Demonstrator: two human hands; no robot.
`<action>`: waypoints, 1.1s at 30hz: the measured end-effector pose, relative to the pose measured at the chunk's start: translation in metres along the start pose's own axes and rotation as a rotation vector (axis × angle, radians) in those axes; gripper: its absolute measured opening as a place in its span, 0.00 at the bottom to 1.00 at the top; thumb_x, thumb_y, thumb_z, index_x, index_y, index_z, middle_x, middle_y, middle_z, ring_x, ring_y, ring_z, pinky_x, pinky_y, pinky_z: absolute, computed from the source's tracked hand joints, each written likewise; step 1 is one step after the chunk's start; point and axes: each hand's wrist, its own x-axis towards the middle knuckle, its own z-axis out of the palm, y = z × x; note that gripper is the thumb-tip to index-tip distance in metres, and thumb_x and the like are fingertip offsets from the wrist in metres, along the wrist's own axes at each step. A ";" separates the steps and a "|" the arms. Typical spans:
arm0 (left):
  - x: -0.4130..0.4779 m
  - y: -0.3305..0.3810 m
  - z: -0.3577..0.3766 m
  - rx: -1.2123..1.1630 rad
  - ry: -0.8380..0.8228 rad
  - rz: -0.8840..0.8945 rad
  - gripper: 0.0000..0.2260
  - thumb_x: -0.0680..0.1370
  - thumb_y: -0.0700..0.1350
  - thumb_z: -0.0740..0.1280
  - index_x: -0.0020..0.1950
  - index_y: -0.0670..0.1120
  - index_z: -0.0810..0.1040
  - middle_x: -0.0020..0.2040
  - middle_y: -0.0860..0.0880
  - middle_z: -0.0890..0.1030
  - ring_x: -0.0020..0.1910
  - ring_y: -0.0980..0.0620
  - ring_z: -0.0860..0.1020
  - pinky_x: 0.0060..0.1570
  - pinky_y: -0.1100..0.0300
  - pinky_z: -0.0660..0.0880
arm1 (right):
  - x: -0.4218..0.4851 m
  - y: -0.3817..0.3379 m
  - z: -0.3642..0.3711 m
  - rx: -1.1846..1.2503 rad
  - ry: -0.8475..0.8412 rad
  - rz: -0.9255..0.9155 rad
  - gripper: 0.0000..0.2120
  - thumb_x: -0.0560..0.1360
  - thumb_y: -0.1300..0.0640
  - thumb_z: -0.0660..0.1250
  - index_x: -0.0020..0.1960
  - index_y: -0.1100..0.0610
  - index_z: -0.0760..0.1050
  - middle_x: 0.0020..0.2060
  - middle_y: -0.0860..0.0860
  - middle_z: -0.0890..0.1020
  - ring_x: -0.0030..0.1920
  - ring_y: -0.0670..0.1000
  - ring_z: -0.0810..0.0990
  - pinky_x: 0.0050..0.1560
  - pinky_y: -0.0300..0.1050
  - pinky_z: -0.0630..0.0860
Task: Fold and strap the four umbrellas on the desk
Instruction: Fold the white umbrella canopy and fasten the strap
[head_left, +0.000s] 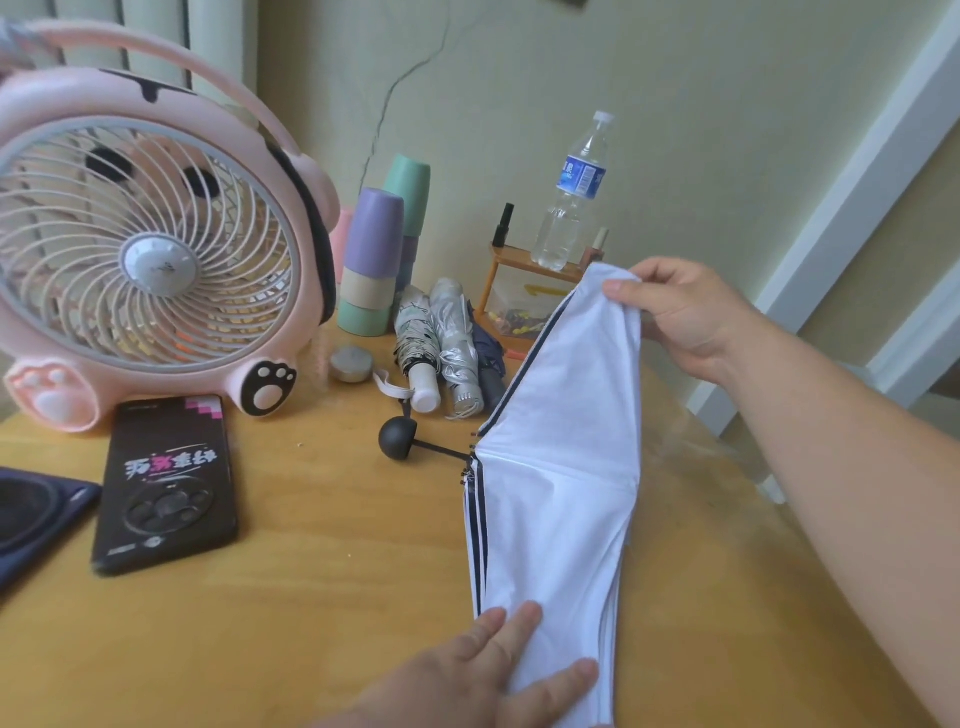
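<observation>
Head view: the white umbrella (561, 467), navy-striped, lies partly folded on the desk (311, 597), right of centre. Right hand (685, 312) pinches its far canopy end, thumb on top. Left hand (467, 675) presses the near end, fingers straight. Three folded umbrellas (447, 343) lie side by side behind it. Blue bottle (574, 197) label and phone (166, 483) lettering: not legible.

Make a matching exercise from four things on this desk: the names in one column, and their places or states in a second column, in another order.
Things
1. white umbrella
2. water bottle
3. phone
4. tealight candle

Places or states
A. lies flat in front of the pink fan
B. stands on the small wooden shelf
C. pinched by the right hand, pressed by the left hand
D. sits beside the folded patterned umbrella

Pairs: 1-C, 2-B, 3-A, 4-D
</observation>
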 end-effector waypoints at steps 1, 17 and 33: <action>0.004 -0.003 -0.011 0.004 -0.020 0.134 0.25 0.86 0.52 0.34 0.83 0.46 0.38 0.73 0.50 0.71 0.70 0.55 0.74 0.65 0.64 0.72 | -0.007 -0.006 0.001 -0.027 0.017 -0.070 0.10 0.77 0.64 0.72 0.38 0.55 0.76 0.36 0.52 0.81 0.37 0.51 0.79 0.43 0.44 0.75; 0.007 -0.004 -0.056 -0.015 -0.397 0.289 0.23 0.86 0.53 0.37 0.77 0.55 0.61 0.68 0.54 0.79 0.66 0.47 0.80 0.58 0.54 0.81 | -0.221 0.072 0.047 -0.545 -0.069 -0.855 0.03 0.75 0.64 0.75 0.42 0.62 0.84 0.46 0.52 0.84 0.46 0.55 0.79 0.47 0.51 0.75; 0.040 -0.032 -0.132 -0.863 -0.392 -0.726 0.09 0.75 0.52 0.73 0.39 0.49 0.80 0.32 0.55 0.82 0.28 0.59 0.76 0.30 0.66 0.72 | -0.245 0.108 0.060 -0.678 -0.096 -0.749 0.06 0.78 0.58 0.71 0.44 0.58 0.84 0.50 0.52 0.81 0.50 0.54 0.76 0.49 0.48 0.73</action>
